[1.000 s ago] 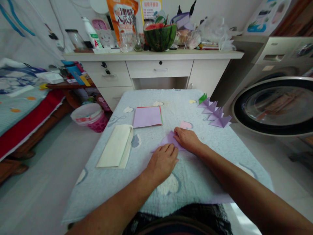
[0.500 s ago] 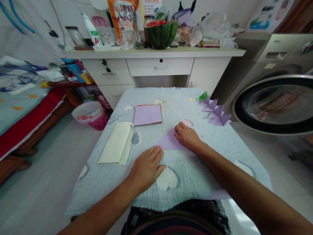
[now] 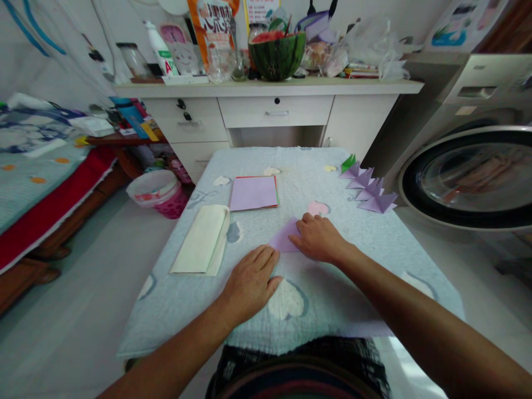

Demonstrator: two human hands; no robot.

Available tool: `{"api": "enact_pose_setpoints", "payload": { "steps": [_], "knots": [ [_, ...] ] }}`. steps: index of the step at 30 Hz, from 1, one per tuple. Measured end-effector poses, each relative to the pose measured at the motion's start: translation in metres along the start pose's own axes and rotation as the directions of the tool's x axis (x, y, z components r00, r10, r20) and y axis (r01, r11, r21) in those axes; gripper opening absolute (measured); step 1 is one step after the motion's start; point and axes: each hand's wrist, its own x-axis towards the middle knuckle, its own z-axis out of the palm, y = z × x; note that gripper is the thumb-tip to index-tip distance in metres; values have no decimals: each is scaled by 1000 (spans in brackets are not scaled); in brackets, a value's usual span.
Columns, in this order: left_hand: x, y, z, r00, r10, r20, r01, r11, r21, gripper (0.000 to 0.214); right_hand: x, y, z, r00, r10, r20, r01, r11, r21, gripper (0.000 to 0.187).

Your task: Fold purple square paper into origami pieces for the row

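Note:
A purple sheet of origami paper (image 3: 286,238), folded to a triangular shape, lies on the cloth-covered table. My left hand (image 3: 251,281) rests flat, its fingertips at the paper's left corner and its thumb spread on the cloth. Curled over the paper's right part, my right hand (image 3: 318,238) grips it between bent fingers and thumb and hides that side. Beyond them is a stack of square coloured paper (image 3: 254,193) with a purple sheet on top. At the table's right edge stand several folded purple paper pieces (image 3: 377,201) and a green one (image 3: 348,162).
A folded pale-green sheet (image 3: 199,241) lies left of my hands. Behind the table stands a white cabinet (image 3: 276,112) bearing a cut watermelon (image 3: 277,58), bottles and bags. A washing machine (image 3: 469,111) is at right, a pink bin (image 3: 160,194) at left.
My right hand's fingers have curled further over the paper, with the thumb now pointing left across it, and less of the paper shows. My left hand keeps its place. The view has shifted slightly.

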Motion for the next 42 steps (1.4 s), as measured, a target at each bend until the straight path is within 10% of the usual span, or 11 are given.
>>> {"api": "enact_pose_setpoints", "payload": {
  "steps": [13, 42],
  "knots": [
    [-4, 9, -10, 982, -186, 18, 183, 977, 108, 37, -12, -26, 17, 979, 194, -62, -191, 980, 55, 64],
    [-10, -7, -11, 988, -151, -13, 151, 972, 177, 32, -71, 86, 56, 947, 270, -175, -242, 956, 166, 60]
  ]
}}
